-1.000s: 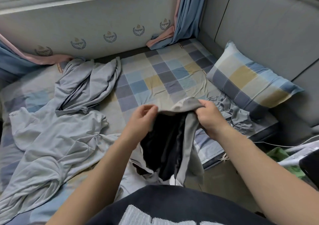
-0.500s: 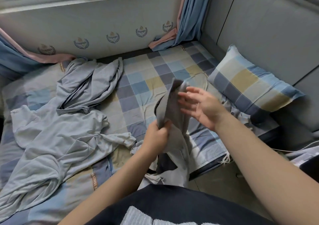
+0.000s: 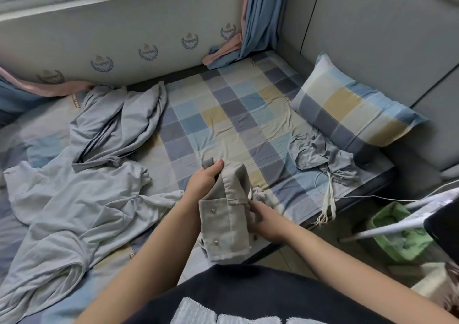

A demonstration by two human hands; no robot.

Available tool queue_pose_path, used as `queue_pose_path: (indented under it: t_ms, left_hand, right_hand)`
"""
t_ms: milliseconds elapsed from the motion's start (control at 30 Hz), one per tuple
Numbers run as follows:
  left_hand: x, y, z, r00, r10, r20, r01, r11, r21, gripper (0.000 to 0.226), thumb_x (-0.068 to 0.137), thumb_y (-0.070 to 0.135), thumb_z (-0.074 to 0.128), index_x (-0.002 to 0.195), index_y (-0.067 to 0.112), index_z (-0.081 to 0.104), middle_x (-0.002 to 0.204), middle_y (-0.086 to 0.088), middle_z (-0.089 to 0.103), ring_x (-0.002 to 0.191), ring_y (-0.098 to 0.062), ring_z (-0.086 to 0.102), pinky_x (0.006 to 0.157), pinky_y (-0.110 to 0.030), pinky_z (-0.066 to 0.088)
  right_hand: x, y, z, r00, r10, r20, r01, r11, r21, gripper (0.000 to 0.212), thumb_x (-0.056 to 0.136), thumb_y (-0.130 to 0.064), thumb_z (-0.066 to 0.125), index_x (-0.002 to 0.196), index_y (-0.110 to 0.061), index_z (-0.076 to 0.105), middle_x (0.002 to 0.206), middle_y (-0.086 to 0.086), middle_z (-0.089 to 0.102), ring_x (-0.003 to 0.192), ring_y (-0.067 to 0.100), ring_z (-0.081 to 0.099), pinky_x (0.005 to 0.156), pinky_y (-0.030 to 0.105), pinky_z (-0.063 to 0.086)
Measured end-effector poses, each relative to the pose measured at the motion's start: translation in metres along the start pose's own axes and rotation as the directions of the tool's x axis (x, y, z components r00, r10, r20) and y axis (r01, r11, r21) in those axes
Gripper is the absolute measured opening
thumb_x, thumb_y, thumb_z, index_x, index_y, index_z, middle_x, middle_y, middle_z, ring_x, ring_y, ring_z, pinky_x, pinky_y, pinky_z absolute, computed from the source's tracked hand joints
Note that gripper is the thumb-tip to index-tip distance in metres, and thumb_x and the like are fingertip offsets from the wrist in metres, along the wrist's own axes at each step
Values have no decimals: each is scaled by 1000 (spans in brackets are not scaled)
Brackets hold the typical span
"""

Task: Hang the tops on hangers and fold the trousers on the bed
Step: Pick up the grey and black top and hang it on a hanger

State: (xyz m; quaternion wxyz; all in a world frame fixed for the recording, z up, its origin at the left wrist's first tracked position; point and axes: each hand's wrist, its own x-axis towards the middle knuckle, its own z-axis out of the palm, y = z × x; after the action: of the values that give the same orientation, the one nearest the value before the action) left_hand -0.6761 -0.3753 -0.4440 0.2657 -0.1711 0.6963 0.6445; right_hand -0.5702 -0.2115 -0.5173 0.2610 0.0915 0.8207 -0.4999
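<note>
I hold a grey pair of trousers (image 3: 227, 222) with metal snap buttons over the near edge of the bed (image 3: 223, 115). My left hand (image 3: 203, 181) grips the top of the fabric, thumb up. My right hand (image 3: 264, 220) grips the garment's right side lower down, its fingers partly hidden behind the cloth. A light blue-grey top (image 3: 64, 209) lies spread and crumpled on the bed's left. Another blue-grey garment (image 3: 119, 122) is bunched behind it. A small grey drawstring garment (image 3: 320, 155) lies beside the pillow.
A checked pillow (image 3: 352, 107) leans against the grey padded headboard (image 3: 372, 38) on the right. Curtains (image 3: 255, 15) hang at the far corner. A green basket (image 3: 397, 234) and white rods (image 3: 397, 224) stand on the floor at the right, with a thin white cable nearby.
The trousers have been turned, so the dark inside no longer shows and the snap-button side faces me. My right hand went from open beside the fabric to gripping its lower right side.
</note>
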Motion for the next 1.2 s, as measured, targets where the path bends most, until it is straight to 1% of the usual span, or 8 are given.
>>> queue_pose_path:
  t_ms: [133, 267, 433, 567, 700, 833, 1067, 1200]
  left_hand:
    - [4, 5, -5, 989, -9, 145, 11, 1000, -16, 49, 97, 43, 60, 128, 5, 64, 133, -12, 61, 128, -29, 56, 113, -37, 38]
    - [3, 3, -16, 933, 25, 359, 89, 950, -298, 18, 84, 21, 73, 68, 17, 71, 70, -2, 66, 66, -17, 66, 67, -27, 54]
    - [-12, 7, -17, 847, -70, 528, 216, 951, -220, 5, 70, 12, 75, 68, 8, 71, 68, -9, 67, 60, -19, 67, 58, -25, 55]
    - [-17, 4, -16, 794, -170, 583, 284, 952, -110, 11, 70, 9, 70, 74, 0, 76, 72, -11, 72, 66, -20, 71, 64, -26, 57]
    - [-8, 2, -28, 939, -41, 342, 69, 995, -69, 14, 78, -4, 67, 92, -1, 66, 80, -13, 69, 66, -20, 69, 62, -26, 56]
    - [3, -7, -44, 975, 222, 24, -222, 957, 185, 28, 87, -9, 60, 90, 16, 71, 83, -3, 73, 77, -17, 67, 68, -26, 53]
    - [-9, -20, -29, 749, 662, -2, -556, 631, 541, 26, 89, 28, 74, 112, 23, 62, 112, 8, 64, 101, -6, 58, 87, -19, 46]
    - [-26, -35, -5, 816, 436, 379, -570, 716, 404, 53, 74, 62, 76, 115, 34, 57, 111, 18, 65, 106, -1, 62, 90, -24, 51]
  right_hand:
    - [8, 9, 2, 997, -75, 6, 76, 991, -112, 11, 88, -43, 67, 95, -51, 70, 115, -37, 57, 118, -2, 56, 89, 4, 42]
    - [15, 15, -5, 983, -92, -156, 59, 977, -206, 18, 98, -18, 60, 111, -16, 72, 142, -1, 52, 135, 16, 46, 104, 18, 32]
    - [17, 8, -9, 972, -148, -180, 106, 969, -225, 98, 80, -35, 78, 157, -33, 17, 160, -16, 14, 147, 6, 15, 119, 30, 17]
    - [33, 0, -7, 949, -191, -250, 110, 946, -304, 50, 88, -16, 65, 137, -20, 58, 143, 9, 53, 131, 30, 48, 107, 42, 40]
    - [26, -4, -20, 939, -80, -334, -11, 965, -262, 15, 89, -11, 54, 96, -17, 65, 94, 13, 70, 92, 32, 64, 77, 41, 50]
    - [17, -18, -42, 917, -76, -391, -14, 975, -223, 28, 83, 3, 52, 70, -22, 53, 71, 6, 59, 76, 29, 58, 60, 35, 37]
    - [13, -68, -60, 889, 99, -446, 64, 939, 337, 13, 90, 5, 49, 84, 1, 60, 71, 11, 48, 70, 21, 42, 60, 32, 33]
    - [4, -104, -73, 937, 172, -304, 95, 711, 696, 25, 96, -7, 58, 115, 6, 66, 84, 16, 64, 69, 22, 62, 55, 27, 49]
